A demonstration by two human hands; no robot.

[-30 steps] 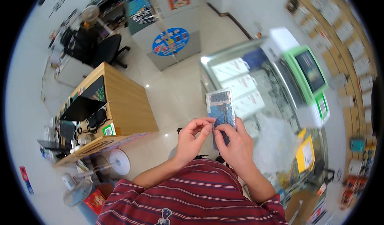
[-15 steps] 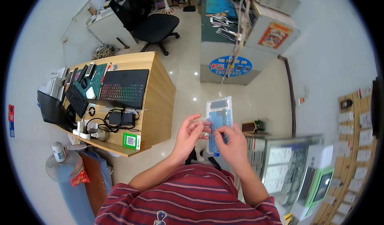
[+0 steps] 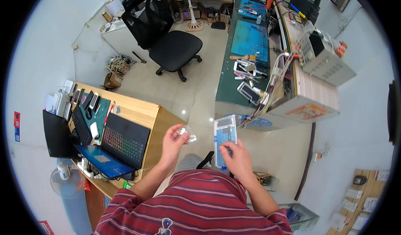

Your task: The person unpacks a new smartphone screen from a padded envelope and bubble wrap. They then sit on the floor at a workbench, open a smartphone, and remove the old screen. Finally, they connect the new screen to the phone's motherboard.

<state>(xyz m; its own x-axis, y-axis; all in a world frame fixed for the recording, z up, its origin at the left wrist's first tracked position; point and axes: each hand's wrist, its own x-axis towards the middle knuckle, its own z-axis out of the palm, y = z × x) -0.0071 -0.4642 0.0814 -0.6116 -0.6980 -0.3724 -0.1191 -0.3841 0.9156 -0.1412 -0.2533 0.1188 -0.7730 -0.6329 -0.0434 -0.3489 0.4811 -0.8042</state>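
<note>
My right hand (image 3: 238, 159) grips a flat, oblong blue package (image 3: 224, 137) near its lower right part, thumb across the front. The package looks wrapped in clear bubble plastic and has a pale-framed dark patch at its top. To the left, apart from it, my left hand (image 3: 171, 146) pinches a small crumpled piece of clear, shiny plastic (image 3: 191, 136) between thumb and fingers. Both hands are held in front of my body, above the floor.
At left stands a wooden desk (image 3: 144, 105) with a laptop (image 3: 125, 139), keyboard and several phones. Ahead right is a green-topped workbench (image 3: 225, 82) with phones, tools and hanging cables (image 3: 275, 86). A black office chair (image 3: 175, 51) stands ahead. A glass case (image 3: 298, 218) is at lower right.
My left hand has moved left, away from the package, with the clear plastic in it. My right hand keeps the package. The view has shifted toward the workbench, which appears nearer.
</note>
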